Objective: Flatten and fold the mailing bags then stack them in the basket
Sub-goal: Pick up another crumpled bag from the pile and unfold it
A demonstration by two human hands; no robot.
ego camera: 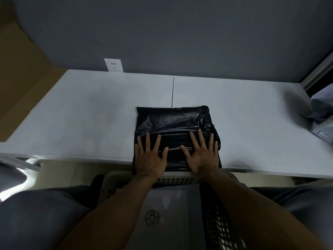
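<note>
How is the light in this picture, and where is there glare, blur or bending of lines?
Head view: dim overall; the crinkled black plastic mailing bag shows faint sheen on its wrinkles; the white table has edges bowed by the wide-angle lens; the grey plastic bags at the right edge are blurred; a bright patch sits lower left.

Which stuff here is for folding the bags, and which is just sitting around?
For the job: black mailing bag, left hand, right hand, basket, grey bag pile.
Just lying about: wall socket, cardboard.
</note>
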